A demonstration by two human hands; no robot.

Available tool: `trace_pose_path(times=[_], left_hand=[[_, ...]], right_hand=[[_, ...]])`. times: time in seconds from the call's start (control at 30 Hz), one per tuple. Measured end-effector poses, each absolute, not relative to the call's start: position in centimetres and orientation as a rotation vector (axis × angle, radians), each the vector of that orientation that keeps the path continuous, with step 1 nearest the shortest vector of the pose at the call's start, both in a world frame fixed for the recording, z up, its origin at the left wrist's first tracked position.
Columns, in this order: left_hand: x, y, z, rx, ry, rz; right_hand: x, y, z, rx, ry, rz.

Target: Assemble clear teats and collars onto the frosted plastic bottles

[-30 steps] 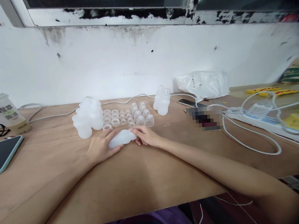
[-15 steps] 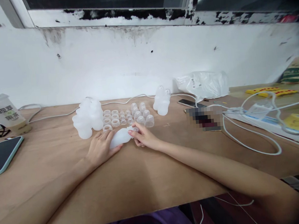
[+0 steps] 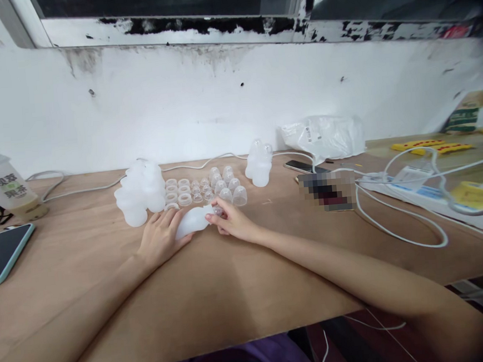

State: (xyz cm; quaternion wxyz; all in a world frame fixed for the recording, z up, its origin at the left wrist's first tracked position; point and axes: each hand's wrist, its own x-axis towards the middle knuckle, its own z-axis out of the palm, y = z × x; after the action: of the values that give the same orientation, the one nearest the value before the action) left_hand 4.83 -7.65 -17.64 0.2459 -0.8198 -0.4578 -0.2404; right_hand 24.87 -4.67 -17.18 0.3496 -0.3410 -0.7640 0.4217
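Between the left hand [image 3: 158, 232] and right hand [image 3: 233, 220] lies a frosted white plastic bottle [image 3: 192, 222], tipped with its neck toward two o'clock. The left grips its body from nine o'clock; the right pinches its neck end from three.

On our table [image 3: 193, 307], we have rings [image 3: 185, 202] and teats [image 3: 197, 197] between the bottle group [image 3: 142, 190] at left and caps [image 3: 239, 196] at right, behind our held bottle [image 3: 192, 222].
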Motion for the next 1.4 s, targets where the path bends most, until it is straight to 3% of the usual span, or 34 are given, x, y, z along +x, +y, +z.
trace_pose_path(times=[0.2, 0.33, 0.47, 0.73, 0.93, 1.03, 1.17, 1.4], left_hand=[[5.1, -7.9, -17.3, -2.314, -1.47, -0.775], [4.9, -8.0, -17.1, -2.292, -1.656, -0.867], [4.8, -7.9, -17.0, -2.28, -1.756, -0.89], [4.9, -7.8, -17.0, -2.262, -1.78, -0.925], [4.7, -7.6, -17.3, -2.266, -1.818, -0.949], [4.6, -7.4, -17.4, -2.273, -1.833, -0.992], [4.6, -7.2, -17.5, -2.282, -1.842, -1.039], [4.6, -7.5, -17.3, -2.261, -1.937, -1.061]], right_hand=[[26.2, -3.0, -16.1, -0.89, -1.935, 0.939], [28.9, -0.6, -15.5, -1.07, -1.743, 0.309], [31.1, 0.8, -15.7, -1.222, -2.04, -0.158], [32.1, 1.5, -15.1, -1.397, -2.427, -0.31], [33.7, 2.3, -14.1, -1.399, -2.648, 0.058], [34.0, 2.1, -14.0, -1.227, -2.632, 0.494], [32.3, 1.2, -15.1, -0.885, -2.174, 1.362], [26.6, -1.4, -17.4, -0.757, -1.407, 1.824]])
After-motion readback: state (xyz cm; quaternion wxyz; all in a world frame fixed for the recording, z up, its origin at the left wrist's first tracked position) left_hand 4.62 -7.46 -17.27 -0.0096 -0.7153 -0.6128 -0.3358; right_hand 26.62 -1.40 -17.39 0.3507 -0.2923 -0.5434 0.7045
